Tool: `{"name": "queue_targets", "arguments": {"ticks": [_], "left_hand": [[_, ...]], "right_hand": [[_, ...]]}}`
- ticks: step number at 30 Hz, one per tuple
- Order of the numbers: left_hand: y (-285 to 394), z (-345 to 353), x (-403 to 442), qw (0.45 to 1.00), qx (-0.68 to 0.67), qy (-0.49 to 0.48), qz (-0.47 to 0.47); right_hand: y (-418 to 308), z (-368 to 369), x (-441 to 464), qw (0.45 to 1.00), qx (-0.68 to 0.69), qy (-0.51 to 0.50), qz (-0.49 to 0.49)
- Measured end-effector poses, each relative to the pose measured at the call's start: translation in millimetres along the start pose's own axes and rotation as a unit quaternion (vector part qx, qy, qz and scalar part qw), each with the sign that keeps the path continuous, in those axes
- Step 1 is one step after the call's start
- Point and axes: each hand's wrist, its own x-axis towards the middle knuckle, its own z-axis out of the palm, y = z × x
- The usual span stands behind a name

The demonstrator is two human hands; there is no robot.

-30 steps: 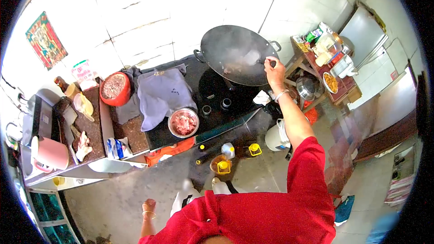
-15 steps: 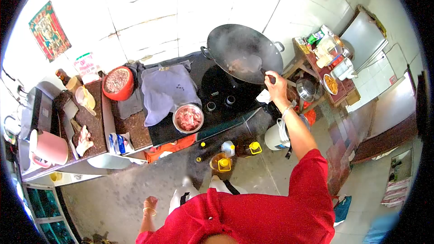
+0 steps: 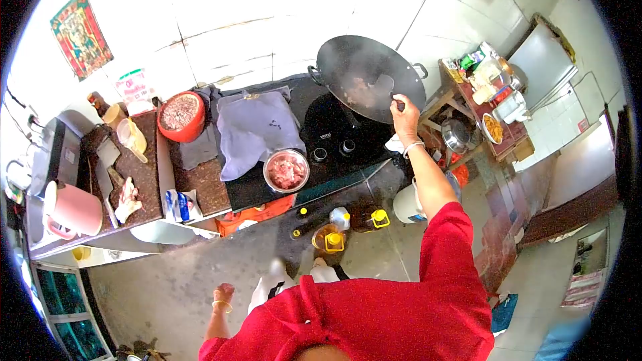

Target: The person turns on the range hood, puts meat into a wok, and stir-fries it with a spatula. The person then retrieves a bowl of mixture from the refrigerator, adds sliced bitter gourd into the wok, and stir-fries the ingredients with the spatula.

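My right hand (image 3: 405, 119) is closed around the dark handle of a spatula (image 3: 384, 87). The spatula's blade lies inside a large black wok (image 3: 342, 60), beside a small heap of browned meat (image 3: 362, 91). Steam rises from the wok, which sits tilted on the black stove (image 3: 326, 120). My left hand (image 3: 224, 292) hangs low at my side over the floor, away from the counter; its fingers are too small and turned away to make out. Near the stove's front edge stands a metal bowl of raw meat (image 3: 286, 170).
Left of the stove are a grey cloth (image 3: 257, 127), a red pot (image 3: 182, 116), a cleaver (image 3: 108, 152) and a pink pitcher (image 3: 75, 208). Oil jugs (image 3: 330, 239) stand on the floor below. At right, a side table (image 3: 498, 144) holds a plate of yellow food (image 3: 493, 129).
The view has shifted slightly, moving the stove and counter a little to the right in the picture. My right hand keeps its hold on the spatula in the wok.
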Motion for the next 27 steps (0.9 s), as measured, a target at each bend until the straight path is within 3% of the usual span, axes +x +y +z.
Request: {"name": "queue_targets", "arguments": {"ticks": [1, 2, 3, 5, 6, 7, 8, 10, 11, 12, 13, 15, 16, 17, 18, 19, 22, 24, 26, 27], "left_hand": [[4, -4, -1, 0.992, 0.103, -0.035, 0.064], [11, -6, -3, 0.992, 0.1, -0.034, 0.065], [20, -10, -7, 0.99, 0.109, -0.09, 0.016], [22, -13, -12, 0.981, 0.123, -0.148, -0.032], [17, -3, -18, 0.95, -0.191, -0.128, -0.21], [15, -3, -20, 0.795, -0.48, -0.09, -0.361], [13, -3, -19, 0.796, -0.478, -0.09, -0.36], [16, -12, -14, 0.885, -0.349, -0.13, -0.279], [15, -14, -9, 0.884, -0.349, -0.132, -0.28], [11, -14, 0, 0.96, -0.219, -0.064, -0.16], [10, -16, 6, 0.996, -0.079, 0.007, -0.033], [11, -26, 33, 0.999, -0.013, -0.034, 0.0], [16, -30, 53, 0.994, -0.068, -0.047, -0.065], [22, -35, 68, 0.997, -0.055, 0.056, -0.003], [60, -91, 92, 0.998, -0.059, 0.015, -0.023], [92, -126, 106, 0.948, -0.272, 0.061, -0.152], [149, -195, 162, 0.926, -0.32, 0.188, -0.061], [174, -220, 199, 0.927, -0.297, 0.228, 0.005], [204, -250, 229, 0.912, -0.283, 0.274, 0.112], [217, -263, 240, 0.914, -0.282, 0.264, 0.126]], "right_hand": [[5, 4, -2, 0.995, 0.067, 0.011, 0.07], [12, 5, -3, 0.981, 0.132, 0.021, 0.138], [10, 2, -3, 0.982, 0.13, 0.021, 0.137], [-2, -7, -8, 0.88, 0.343, 0.02, 0.328], [-6, -14, -8, 0.879, 0.343, 0.024, 0.33], [-7, -23, -6, 0.913, 0.295, 0.008, 0.281], [-9, -31, -2, 0.942, 0.246, -0.009, 0.23], [-17, -45, 5, 0.971, 0.132, -0.055, 0.19], [-25, -53, 6, 0.99, 0.077, -0.059, 0.106], [-33, -60, 5, 0.998, 0.023, -0.062, 0.021], [-44, -64, 0, 0.996, 0.031, -0.087, -0.011], [-54, -63, -15, 0.985, 0.003, -0.158, -0.075], [-61, -62, -23, 0.972, -0.061, -0.206, -0.099], [-66, -59, -28, 0.961, -0.087, -0.236, -0.117], [-69, -56, -35, 0.948, -0.11, -0.268, -0.133], [-67, -52, -38, 0.936, -0.14, -0.288, -0.146], [-61, -49, -44, 0.93, -0.154, -0.302, -0.14], [-58, -55, -50, 0.932, -0.129, -0.328, -0.08], [-57, -60, -60, 0.96, -0.061, -0.269, -0.04], [-63, -70, -62, 0.954, -0.062, -0.291, 0.025]]}}
